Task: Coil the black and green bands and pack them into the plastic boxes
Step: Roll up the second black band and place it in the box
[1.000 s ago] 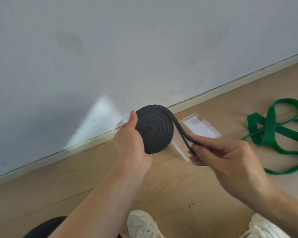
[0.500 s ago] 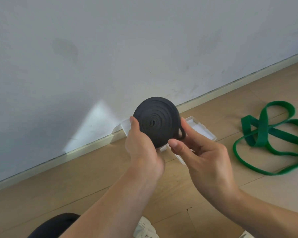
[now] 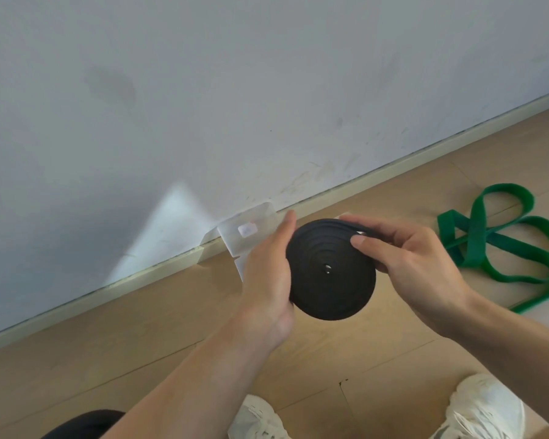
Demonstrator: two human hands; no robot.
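Tightly coiled black band (image 3: 332, 274), a flat disc, held above the wooden floor (image 3: 171, 312). Left hand (image 3: 267, 277) grips its left edge, fingers curled behind. Right hand (image 3: 406, 258) pinches the coil's upper right, thumb on its face. Translucent plastic box (image 3: 251, 236) lies behind the coil by the skirting; loose green band (image 3: 501, 236) lies right of the coil.

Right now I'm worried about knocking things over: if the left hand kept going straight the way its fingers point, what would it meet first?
Probably the clear plastic box just beyond the left hand fingertips, then the wall; depth is unclear.
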